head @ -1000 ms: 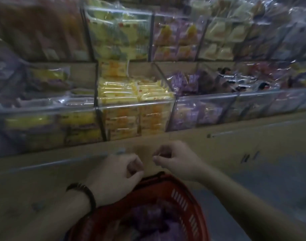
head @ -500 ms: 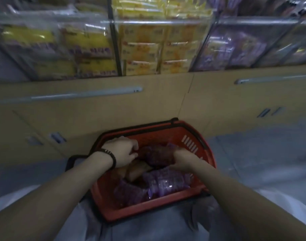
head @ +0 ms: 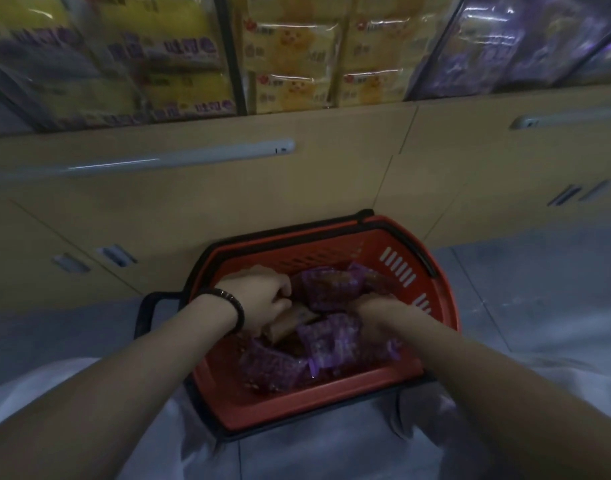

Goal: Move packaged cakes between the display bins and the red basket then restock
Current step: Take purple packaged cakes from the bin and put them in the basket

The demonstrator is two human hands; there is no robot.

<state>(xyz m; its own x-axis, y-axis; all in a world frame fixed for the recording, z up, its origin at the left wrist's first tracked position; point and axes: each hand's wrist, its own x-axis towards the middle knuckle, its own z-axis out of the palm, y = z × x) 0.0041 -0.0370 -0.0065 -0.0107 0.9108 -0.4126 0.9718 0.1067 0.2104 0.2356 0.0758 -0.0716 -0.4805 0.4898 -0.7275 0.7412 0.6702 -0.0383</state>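
A red basket [head: 394,258] sits on the floor in front of me with several purple-wrapped packaged cakes [head: 326,336] inside. Both hands are down in it. My left hand [head: 262,296], with a dark bracelet on the wrist, curls its fingers round a brownish cake pack [head: 292,322] at the basket's left. My right hand [head: 377,311] grips a purple cake pack [head: 326,289] near the middle; its fingers are mostly hidden among the wrappers. Clear display bins [head: 290,53] with yellow and purple packs run along the top.
A beige cabinet front [head: 228,202] with long grey handles stands just behind the basket. Grey tiled floor [head: 539,289] spreads to the right. My knees in light trousers [head: 332,455] frame the basket's near side. The basket's black handle [head: 148,306] hangs out at the left.
A second ago both hands were raised empty above the basket below the bins. They have dropped into the basket and taken hold of packs, and my view has tilted down.
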